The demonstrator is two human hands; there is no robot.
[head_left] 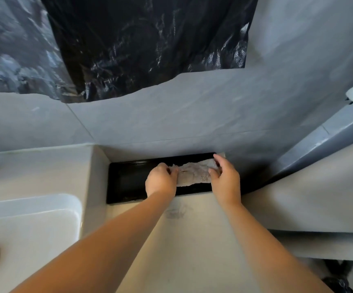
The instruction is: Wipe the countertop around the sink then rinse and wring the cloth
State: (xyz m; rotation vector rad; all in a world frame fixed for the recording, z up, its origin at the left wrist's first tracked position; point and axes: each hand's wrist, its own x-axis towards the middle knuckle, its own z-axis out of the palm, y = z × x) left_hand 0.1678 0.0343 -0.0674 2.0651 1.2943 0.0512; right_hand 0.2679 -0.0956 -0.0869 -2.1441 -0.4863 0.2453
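Cloth (194, 173) stretched between our hands over the black tray (126, 182): left hand (161, 182) pinches one end, right hand (226, 178) grips the other, beside the sink (33, 218).

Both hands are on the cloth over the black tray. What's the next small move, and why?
Probably draw the cloth off the tray onto the countertop and wipe the grey smudge just nearer you. The left hand and right hand each grip an end, so the cloth is spread and ready.
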